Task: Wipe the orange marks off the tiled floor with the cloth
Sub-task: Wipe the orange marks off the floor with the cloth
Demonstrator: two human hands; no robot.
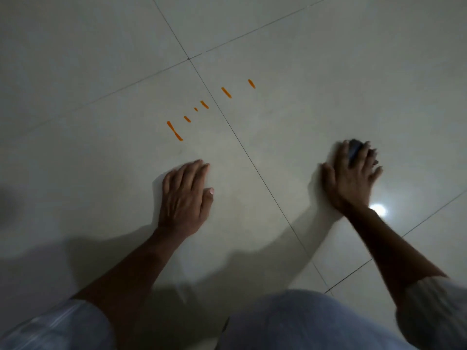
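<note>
A person kneels over a pale tiled floor, both hands down. The left hand lies flat, fingers straight, holding nothing, just below a slanting row of six orange marks that crosses a dark grout line. The right hand, well apart on the neighbouring tile, has its fingers curled over a dark cloth, its grip closed on it; the cloth touches none of the marks. A bright light spot glares off the tile beside the right wrist. Motion blur smears the right hand, and the fingers hide most of the cloth. Pale sleeves and a knee are cut off at the bottom edge.
</note>
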